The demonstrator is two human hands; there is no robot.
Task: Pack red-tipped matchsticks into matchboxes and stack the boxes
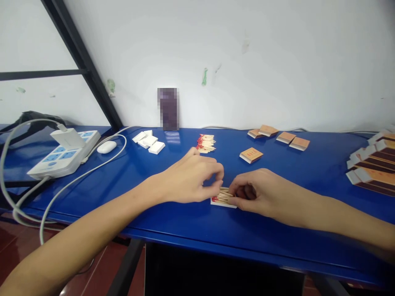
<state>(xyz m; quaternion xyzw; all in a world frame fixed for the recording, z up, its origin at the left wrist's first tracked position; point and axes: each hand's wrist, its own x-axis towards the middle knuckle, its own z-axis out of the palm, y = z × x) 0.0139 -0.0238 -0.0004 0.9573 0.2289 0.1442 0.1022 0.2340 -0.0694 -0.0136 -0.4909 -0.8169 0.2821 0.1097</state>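
The left hand (203, 179) is partly curled, thumb and forefinger bent toward each other into a loose ring with their tips close together, at the left end of a small white tray (224, 205) of matches. Whether a match is caught between those tips, I cannot tell. The right hand (262, 191) is half closed at the other end of that tray, its thumb on the near side and its bent fingers on the far side, touching the matches there; how firmly it grips, or whether it has the tray itself, I cannot tell.

The left forearm reaches up from the lower left corner, with the back of the hand turned upward. The right forearm comes in from the right edge, rising gently leftward to the wrist, so the two hands face each other across the tray.

The tray lies flat near the front edge of the blue counter (173, 224), red match heads toward its left end. Beyond the left hand is a loose pile of matches (206, 144), with small white boxes (149, 141) to its left. An orange matchbox (251, 155) lies beyond the right hand, and more boxes (373, 162) are stacked at the far right
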